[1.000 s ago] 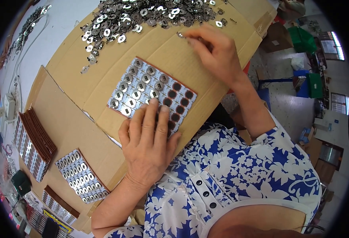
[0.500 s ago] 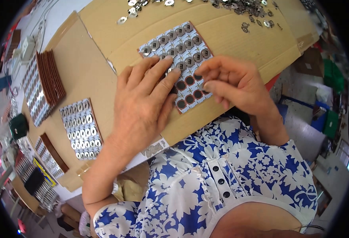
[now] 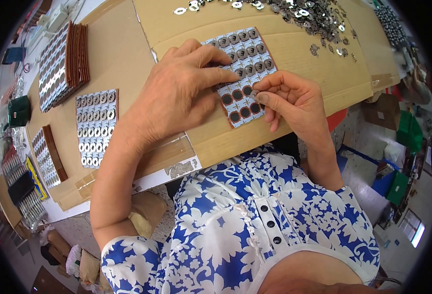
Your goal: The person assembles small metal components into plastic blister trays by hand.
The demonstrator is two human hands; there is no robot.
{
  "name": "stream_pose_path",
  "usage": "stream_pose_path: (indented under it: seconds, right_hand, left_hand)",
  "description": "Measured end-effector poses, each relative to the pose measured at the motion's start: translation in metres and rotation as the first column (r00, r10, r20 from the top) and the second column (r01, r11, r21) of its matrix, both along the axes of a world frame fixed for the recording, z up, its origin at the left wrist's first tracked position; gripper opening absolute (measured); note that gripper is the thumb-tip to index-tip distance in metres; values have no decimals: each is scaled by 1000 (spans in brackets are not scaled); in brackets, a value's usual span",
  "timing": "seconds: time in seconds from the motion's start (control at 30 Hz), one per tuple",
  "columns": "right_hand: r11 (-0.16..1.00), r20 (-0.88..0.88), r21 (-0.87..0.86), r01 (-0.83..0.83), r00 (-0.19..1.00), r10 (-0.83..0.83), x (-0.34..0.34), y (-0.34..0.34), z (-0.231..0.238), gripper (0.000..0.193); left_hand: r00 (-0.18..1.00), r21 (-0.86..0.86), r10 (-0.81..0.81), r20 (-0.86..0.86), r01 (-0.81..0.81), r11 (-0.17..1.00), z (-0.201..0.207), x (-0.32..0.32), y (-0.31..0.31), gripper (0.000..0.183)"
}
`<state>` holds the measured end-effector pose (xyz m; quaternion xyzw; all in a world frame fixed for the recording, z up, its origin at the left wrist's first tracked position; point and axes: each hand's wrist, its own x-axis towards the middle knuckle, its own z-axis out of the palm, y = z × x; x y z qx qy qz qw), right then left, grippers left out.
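On the cardboard in front of me lies a pale panel (image 3: 232,109) with a brown edge. Octagonal metal discs (image 3: 252,51) fill its far rows, while the near rows show bare dark circles ringed in red. My left hand (image 3: 184,83) reaches over the panel's left side, fingers apart, with two fingertips touching down among the discs; its thumb is partly hidden. Over the near rows, my right hand (image 3: 292,100) pinches a small grey metal piece (image 3: 254,92) between thumb and forefinger.
A heap of loose metal pieces (image 3: 306,17) lies at the far edge. Leftward stand a tall stack of panels (image 3: 61,66), a single panel (image 3: 97,125) with metal pieces, and a smaller stack (image 3: 48,157). Green bins (image 3: 408,131) sit beyond the table on the right.
The view has shifted, so the table's contents sit differently in it. My left hand's fingers have drawn together less flatly over the discs. The right hand's pinched metal piece now shows.
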<state>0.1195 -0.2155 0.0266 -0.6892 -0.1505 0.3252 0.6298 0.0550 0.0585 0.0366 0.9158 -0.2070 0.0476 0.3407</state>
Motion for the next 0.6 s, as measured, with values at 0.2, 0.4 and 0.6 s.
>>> stream_pose_path:
  seconds: [0.2,0.4,0.6]
  right_hand:
    - [998,195,-67,12,981,1,-11,9,4,12]
    - [990,581,-142,25,811,63,-13,24,-3,15]
    - [967,740,-242,-82,629,239,-13,28,-2,15]
  left_hand:
    - [1000,-69,8,-4,-8,998,-11,3,5,54]
    - [991,96,21,134,-34,995,-15,3,1,54]
    - [993,88,22,115,-32,996,-17,0,-1,53]
